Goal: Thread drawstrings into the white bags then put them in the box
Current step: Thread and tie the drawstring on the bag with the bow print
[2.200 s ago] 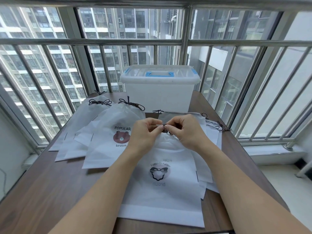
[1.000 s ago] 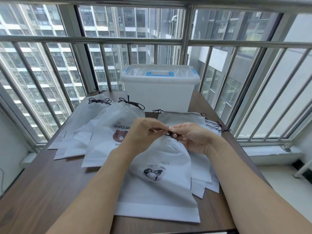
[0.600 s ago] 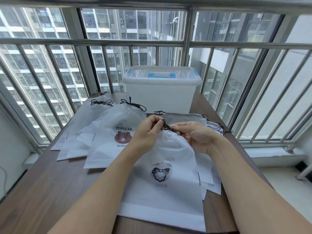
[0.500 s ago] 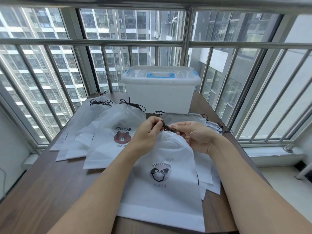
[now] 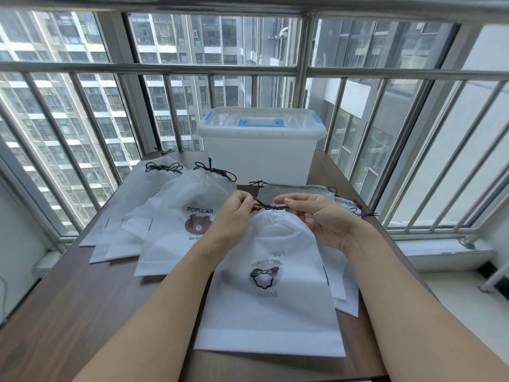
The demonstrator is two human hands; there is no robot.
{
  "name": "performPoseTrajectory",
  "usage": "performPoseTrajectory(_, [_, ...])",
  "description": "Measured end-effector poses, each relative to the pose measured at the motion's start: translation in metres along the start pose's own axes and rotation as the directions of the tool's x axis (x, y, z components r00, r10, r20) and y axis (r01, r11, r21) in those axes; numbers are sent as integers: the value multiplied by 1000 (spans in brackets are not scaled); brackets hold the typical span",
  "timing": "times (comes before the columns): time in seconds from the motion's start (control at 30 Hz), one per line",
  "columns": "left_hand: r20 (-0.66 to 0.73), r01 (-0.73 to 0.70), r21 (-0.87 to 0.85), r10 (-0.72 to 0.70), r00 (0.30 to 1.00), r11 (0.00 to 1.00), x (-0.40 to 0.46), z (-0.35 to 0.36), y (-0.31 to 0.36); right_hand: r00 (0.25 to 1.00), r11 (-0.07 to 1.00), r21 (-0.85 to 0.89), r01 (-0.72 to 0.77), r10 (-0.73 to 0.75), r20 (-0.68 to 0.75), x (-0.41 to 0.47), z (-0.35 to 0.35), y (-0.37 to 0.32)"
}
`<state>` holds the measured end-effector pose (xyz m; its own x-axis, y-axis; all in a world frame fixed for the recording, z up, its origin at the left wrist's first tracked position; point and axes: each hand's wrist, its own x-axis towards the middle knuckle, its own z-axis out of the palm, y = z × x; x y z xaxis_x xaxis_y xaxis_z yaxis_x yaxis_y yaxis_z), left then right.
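The left hand (image 5: 234,216) and right hand (image 5: 325,219) each pinch an end of the dark drawstring (image 5: 268,207) at the gathered mouth of the sheep-print white bag (image 5: 272,288), lying on the counter (image 5: 82,312). Cinching looks nearly done; boxing follows (first unlatch the lid). The lidded plastic box (image 5: 259,158) behind stays closed, contents unseen.
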<state>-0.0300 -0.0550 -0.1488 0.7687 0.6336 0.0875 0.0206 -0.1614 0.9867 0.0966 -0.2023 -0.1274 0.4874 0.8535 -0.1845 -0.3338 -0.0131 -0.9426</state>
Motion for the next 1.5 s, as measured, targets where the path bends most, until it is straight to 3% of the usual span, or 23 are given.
performPoseTrajectory(0.17, [-105, 38, 45, -33, 994, 998, 2, -2, -2, 1000, 1000, -29, 6, -6, -26, 3, -6, 1])
performPoseTrajectory(0.47, [-292, -6, 25, 13, 956, 1000, 0, 1, 2, 982, 988, 38, 153, -147, -119, 7, -8, 2])
performPoseTrajectory(0.53, [-259, -31, 13, 33, 965, 999, -1, 1, 1, 979, 987, 11, 161, -158, -126, 7, -7, 4])
performPoseTrajectory(0.67, [-53, -37, -101, 31, 998, 994, -4, -5, 1, 973, 979, 52, 196, -188, -131, 11, -2, 8])
performPoseTrajectory(0.8, [138, -66, 99, 52, 989, 993, -9, -7, 2, 973, 970, 102, 219, -211, -91, 13, 9, 8])
performPoseTrajectory(0.93, [101, -178, 159, 164, 981, 971, -6, -15, 5, 976, 975, 65, 213, -209, -62, 15, 7, 10])
performPoseTrajectory(0.97, [74, -206, 199, 195, 978, 958, -5, -20, 11, 966, 972, -10, 233, -232, -113, 17, 4, 11])
performPoseTrajectory(1.03, [14, -231, 279, 237, 972, 932, -2, -38, 26, 891, 897, -358, 258, -364, -270, 21, -1, 14])
performPoseTrajectory(1.1, [-17, -222, 357, 244, 970, 907, 3, -59, 41, 766, 682, -695, 226, -565, -306, 25, -6, 18])
performPoseTrajectory(1.17, [-7, -221, 475, 254, 967, 852, 12, -75, 50, 685, 505, -853, 132, -668, -290, 28, -11, 19])
performPoseTrajectory(1.3, [-69, -161, 683, 282, 957, 712, 26, -77, 44, 653, 377, -878, -294, -592, -472, 28, -26, 18])
performPoseTrajectory(1.4, [-139, -221, 661, 406, 903, 717, 21, -62, 24, 656, 400, -860, -316, -563, -503, 27, -35, 18])
performPoseTrajectory(1.5, [-190, -335, 735, 654, 732, 589, 9, -45, 10, 655, 411, -875, -256, -592, -470, 27, -38, 18])
